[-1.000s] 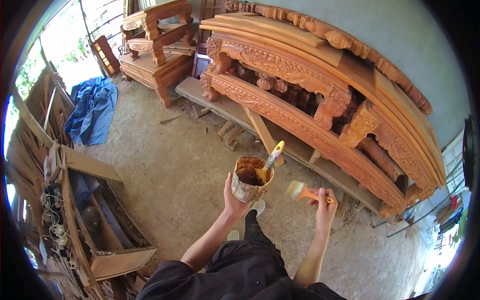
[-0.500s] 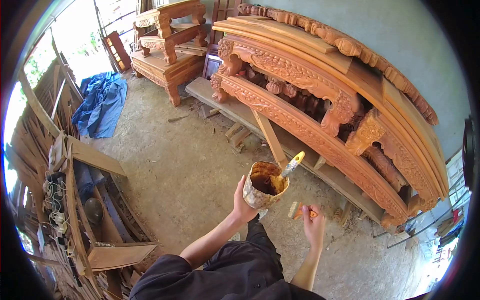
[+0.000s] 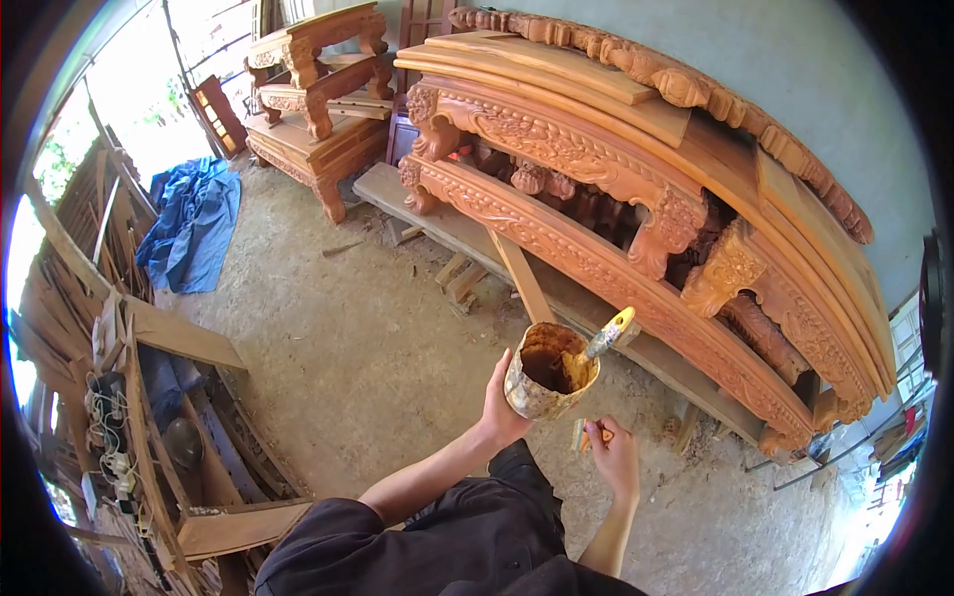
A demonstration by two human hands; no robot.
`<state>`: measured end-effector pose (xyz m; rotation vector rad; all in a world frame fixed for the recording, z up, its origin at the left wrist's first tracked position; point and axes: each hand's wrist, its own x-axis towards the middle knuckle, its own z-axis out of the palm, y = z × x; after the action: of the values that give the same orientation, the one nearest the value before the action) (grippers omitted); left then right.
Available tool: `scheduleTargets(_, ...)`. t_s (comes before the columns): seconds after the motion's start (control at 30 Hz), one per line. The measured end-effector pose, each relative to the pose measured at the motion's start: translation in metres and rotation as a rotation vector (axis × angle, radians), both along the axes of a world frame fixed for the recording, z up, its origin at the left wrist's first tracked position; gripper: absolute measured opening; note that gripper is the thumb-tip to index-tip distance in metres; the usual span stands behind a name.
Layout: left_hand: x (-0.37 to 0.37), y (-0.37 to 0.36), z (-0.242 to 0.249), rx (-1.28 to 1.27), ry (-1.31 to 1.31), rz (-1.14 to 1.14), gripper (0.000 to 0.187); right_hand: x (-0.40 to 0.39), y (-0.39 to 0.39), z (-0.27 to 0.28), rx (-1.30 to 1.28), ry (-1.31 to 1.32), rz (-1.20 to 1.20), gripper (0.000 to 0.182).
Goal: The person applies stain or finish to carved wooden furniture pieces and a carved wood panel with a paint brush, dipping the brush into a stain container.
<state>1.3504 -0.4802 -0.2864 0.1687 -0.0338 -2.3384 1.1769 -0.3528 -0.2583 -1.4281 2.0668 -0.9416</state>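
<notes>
My left hand [image 3: 500, 411] grips a stained, crusted can [image 3: 545, 373] holding dark brown finish, raised in front of me. A second brush [image 3: 608, 336] with a yellowish handle stands in the can, leaning to the right. My right hand [image 3: 613, 455] holds a small paintbrush with an orange handle [image 3: 584, 433] just below and right of the can; only its tip shows past my fingers. Carved orange-brown wooden furniture [image 3: 636, 199] is stacked along the wall ahead.
A carved wooden bench set [image 3: 313, 94] stands at the back left. Blue tarp [image 3: 194, 223] lies on the dirt floor. Planks, scrap wood and cables [image 3: 139, 417] pile up along the left. Loose wood blocks [image 3: 457, 278] lie near the furniture base.
My right hand has drawn the orange-handled brush in and down, closer under the can. The can moved slightly right and the view shifted a little.
</notes>
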Motion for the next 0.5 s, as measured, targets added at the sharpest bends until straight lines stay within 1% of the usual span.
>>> scheduleTargets(0.03, -0.007, -0.006, 0.001, -0.002, -0.002, -0.005, 0.06, -0.005, -0.007, 0.002, 0.047, 0.016, 0.011, 0.029)
scheduleTargets(0.13, -0.029, -0.028, 0.005, 0.005, -0.021, -0.046, 0.058, -0.023, -0.031, 0.007, 0.063, 0.091, -0.003, 0.028)
scheduleTargets(0.23, -0.054, -0.046, 0.01, 0.006, -0.005, -0.067, 0.058, -0.048, -0.054, 0.012, 0.036, 0.1, -0.015, 0.027)
scheduleTargets(0.3, -0.07, -0.055, 0.015, 0.01, -0.041, -0.096, 0.057, -0.065, -0.063, 0.021, 0.073, 0.101, -0.03, 0.027)
scheduleTargets(0.37, -0.088, -0.062, 0.017, 0.01, -0.006, -0.114, 0.058, -0.082, -0.07, 0.025, 0.104, 0.106, -0.046, 0.027)
scheduleTargets(0.43, -0.105, -0.068, 0.019, 0.011, 0.025, -0.132, 0.058, -0.1, -0.074, 0.02, -0.047, 0.06, -0.084, 0.026)
scheduleTargets(0.5, -0.118, -0.07, 0.022, 0.014, -0.007, -0.149, 0.059, -0.113, -0.074, 0.018, -0.038, 0.085, -0.106, 0.026)
